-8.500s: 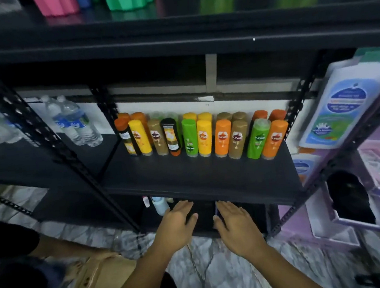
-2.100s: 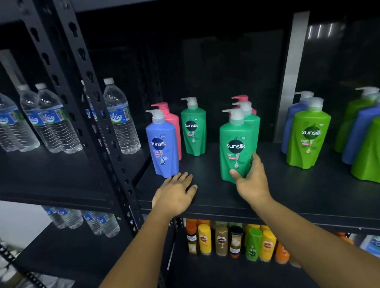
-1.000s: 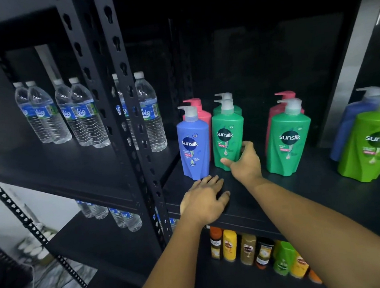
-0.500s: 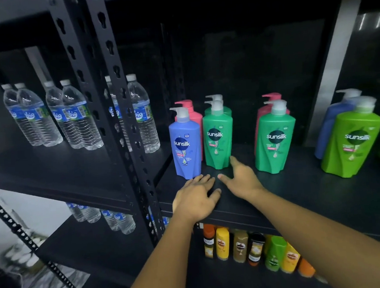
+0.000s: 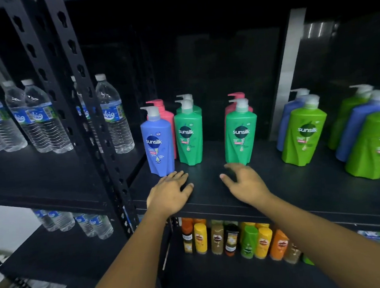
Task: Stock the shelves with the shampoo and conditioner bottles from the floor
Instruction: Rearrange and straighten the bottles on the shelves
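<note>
Reading "sunsilk" on green bottle [image 5: 241, 133].

I can't see much of the pink bottles [image 5: 169, 120], hidden behind the blue bottle [image 5: 158, 143]. The far-right green bottle [image 5: 375, 149] is blurred and cut off; the right hand's fingers [image 5: 232, 168] blur.

Upper shelf [image 5: 300, 194], pump bottles: 3 blue [image 5: 157, 144], 2 pink [image 5: 167, 120], 3 dark green [image 5: 189, 137], 3 lime green [image 5: 303, 136]; rightmost ones cut by the frame edge.

Lower shelf: about 9 small bottles [image 5: 231, 240] in the front row; the back row is too hidden to count.

Water bottles [image 5: 113, 117]: 5 on the left upper shelf, at least 4 below.

Hands: 2, both empty.
</note>
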Motion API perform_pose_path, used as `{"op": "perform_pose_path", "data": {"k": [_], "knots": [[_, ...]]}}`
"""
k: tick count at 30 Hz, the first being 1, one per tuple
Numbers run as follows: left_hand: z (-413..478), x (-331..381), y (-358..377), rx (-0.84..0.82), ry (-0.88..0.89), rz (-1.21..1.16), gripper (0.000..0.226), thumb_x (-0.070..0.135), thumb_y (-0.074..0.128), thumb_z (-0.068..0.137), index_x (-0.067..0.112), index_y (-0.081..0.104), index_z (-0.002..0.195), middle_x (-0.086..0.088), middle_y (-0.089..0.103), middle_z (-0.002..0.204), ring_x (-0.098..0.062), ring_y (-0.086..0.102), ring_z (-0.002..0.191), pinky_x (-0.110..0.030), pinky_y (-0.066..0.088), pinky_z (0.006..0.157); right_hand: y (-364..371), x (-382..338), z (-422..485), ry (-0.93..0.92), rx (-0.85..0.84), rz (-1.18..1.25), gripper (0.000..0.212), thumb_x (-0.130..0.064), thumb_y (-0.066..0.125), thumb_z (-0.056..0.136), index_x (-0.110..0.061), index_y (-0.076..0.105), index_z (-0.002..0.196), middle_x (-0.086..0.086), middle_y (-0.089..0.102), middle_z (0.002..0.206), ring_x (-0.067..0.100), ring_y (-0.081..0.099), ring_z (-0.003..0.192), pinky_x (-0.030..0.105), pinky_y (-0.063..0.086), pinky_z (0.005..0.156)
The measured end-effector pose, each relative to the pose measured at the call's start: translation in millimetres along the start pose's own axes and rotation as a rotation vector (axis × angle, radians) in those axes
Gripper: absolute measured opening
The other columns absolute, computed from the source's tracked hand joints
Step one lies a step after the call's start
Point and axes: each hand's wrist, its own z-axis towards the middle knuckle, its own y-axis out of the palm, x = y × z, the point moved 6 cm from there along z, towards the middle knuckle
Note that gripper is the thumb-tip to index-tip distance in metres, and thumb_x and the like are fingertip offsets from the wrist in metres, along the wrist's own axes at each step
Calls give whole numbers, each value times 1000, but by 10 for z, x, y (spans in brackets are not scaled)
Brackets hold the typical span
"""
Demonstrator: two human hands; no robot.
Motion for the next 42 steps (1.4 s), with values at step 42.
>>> {"op": "perform_pose_path", "data": {"k": [42], "knots": [[-26, -157, -126, 243, -179, -425, 56, 45, 62, 95, 34, 50, 148, 13, 54, 149, -14, 52, 134, -34, 46, 107, 379, -660, 371, 118, 86, 464, 65, -24, 91, 73, -21, 47, 120, -10, 61, 108, 13, 62, 101, 32, 54, 86]]}}
